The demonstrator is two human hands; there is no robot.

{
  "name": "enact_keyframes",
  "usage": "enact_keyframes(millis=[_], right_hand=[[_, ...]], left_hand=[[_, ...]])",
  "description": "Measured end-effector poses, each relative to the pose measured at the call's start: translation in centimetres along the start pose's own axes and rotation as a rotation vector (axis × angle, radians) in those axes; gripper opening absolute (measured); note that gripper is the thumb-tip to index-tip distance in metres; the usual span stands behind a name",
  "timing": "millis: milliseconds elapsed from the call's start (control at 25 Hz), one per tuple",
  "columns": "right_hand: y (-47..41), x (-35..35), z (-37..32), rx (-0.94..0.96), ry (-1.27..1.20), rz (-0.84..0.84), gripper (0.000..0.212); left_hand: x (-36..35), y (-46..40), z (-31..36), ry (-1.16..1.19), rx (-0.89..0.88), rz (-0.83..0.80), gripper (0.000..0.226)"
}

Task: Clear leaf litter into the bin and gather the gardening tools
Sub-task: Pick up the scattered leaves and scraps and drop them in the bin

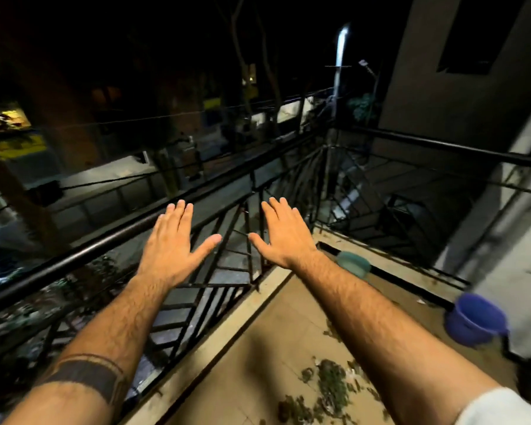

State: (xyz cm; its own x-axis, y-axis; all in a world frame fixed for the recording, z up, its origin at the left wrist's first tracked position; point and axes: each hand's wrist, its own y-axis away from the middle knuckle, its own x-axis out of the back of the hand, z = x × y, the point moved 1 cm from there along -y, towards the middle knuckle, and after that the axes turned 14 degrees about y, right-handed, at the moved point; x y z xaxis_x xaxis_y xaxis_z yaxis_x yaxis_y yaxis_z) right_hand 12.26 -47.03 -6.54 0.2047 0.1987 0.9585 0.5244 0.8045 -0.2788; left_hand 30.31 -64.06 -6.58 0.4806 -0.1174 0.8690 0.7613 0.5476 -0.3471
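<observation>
Holding both grips flat and empty, left hand and right hand, I saw the leaf litter below them: dry, crumbled greenish-brown scraps scattered on the balcony floor.

Left hand and right hand: bare, hairy forearms. Left forearm: broad dark band tattoo. Right arm: white sleeve.
</observation>
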Motion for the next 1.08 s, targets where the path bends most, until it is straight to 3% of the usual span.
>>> enact_keyframes(millis=[280,480,840,1080], right_hand=[[4.3,-0.4,11.2,-0.271,0.11,-0.052,0.084],[8.6,-0.4,15.4,-0.491,0.161,-0.106,0.086],[13.9,0.5,13.2,-0.877,0.19,-0.137,0.086],[16.3,1.9,11.2,-0.94,0.247,-0.121,0.087]], left_hand=[[-6.2,-5.2,8.2,0.099,-0.174,-0.106,0.1],[-10.2,-7.4,12.1,0.143,-0.325,-0.217,0.108],[-13.6,-10.5,14.5,0.203,-0.616,-0.384,0.112],[-14.2,-8.9,15.9,0.251,-0.68,-0.45,0.113]])
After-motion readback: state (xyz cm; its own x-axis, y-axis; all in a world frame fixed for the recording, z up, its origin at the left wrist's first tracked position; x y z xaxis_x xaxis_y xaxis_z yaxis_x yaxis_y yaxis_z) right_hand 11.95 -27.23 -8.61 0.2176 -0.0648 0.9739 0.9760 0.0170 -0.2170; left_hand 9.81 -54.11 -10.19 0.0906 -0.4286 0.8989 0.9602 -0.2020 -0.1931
